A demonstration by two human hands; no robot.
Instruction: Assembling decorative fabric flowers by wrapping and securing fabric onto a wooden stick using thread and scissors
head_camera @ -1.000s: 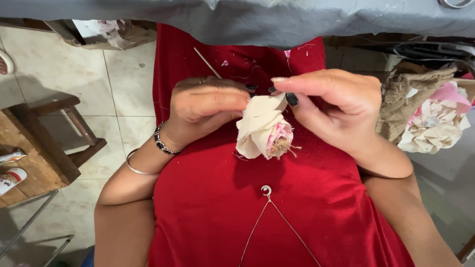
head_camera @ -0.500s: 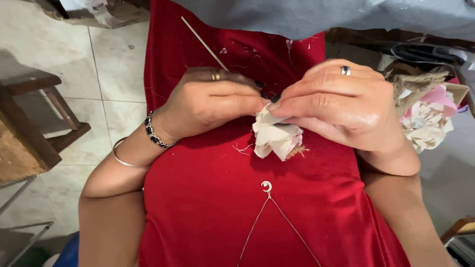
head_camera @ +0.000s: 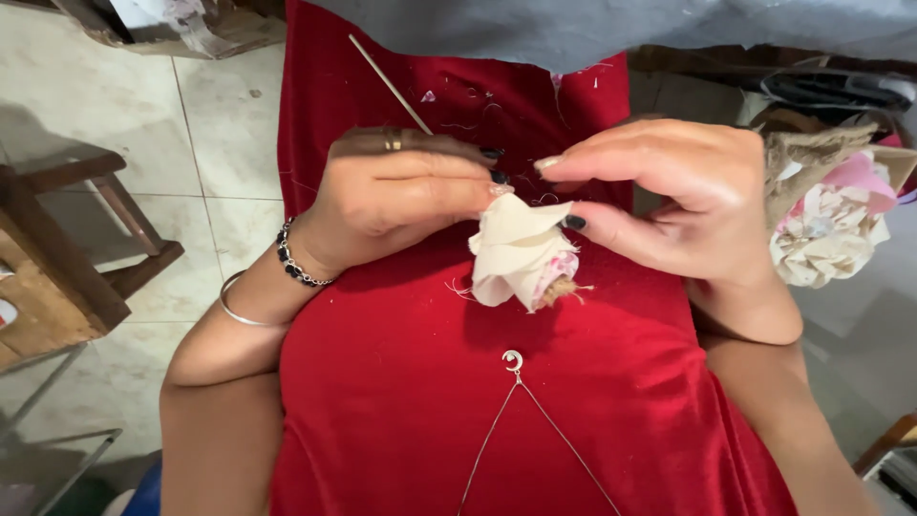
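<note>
Your red velvet dress (head_camera: 411, 401) fills the middle of the view from six o'clock up to twelve, and everything you handle sits above it. At twelve o'clock a grey cloth (head_camera: 611, 29) hangs across the top edge. At nine o'clock a wooden stool (head_camera: 72, 239) stands on the pale floor tiles (head_camera: 172, 115), well apart from your arms. At three o'clock a pile of cloth flowers (head_camera: 831, 220), cream and pink, lies just beside your right wrist.

Your right hand (head_camera: 688, 196) comes in from three o'clock; its thumb and forefinger are pinched on the upper edge of the cream cloth flower (head_camera: 521, 253), the other fingers arched loosely above. Your left hand (head_camera: 401, 191) comes in from nine o'clock, fingers curled together, fingertips pressed on the same flower's top fold; a thin stick (head_camera: 392, 86) runs out from behind it towards eleven o'clock, and whether those fingers grip it I cannot tell.

The flower hangs at the centre between both hands, above your lap, its frayed pinkish base pointing towards five o'clock.

Below it, at six o'clock, a small crescent pendant (head_camera: 513, 360) hangs on a thin chain. A beaded bracelet (head_camera: 291, 263) and a bangle (head_camera: 239, 306) circle your left wrist.
</note>
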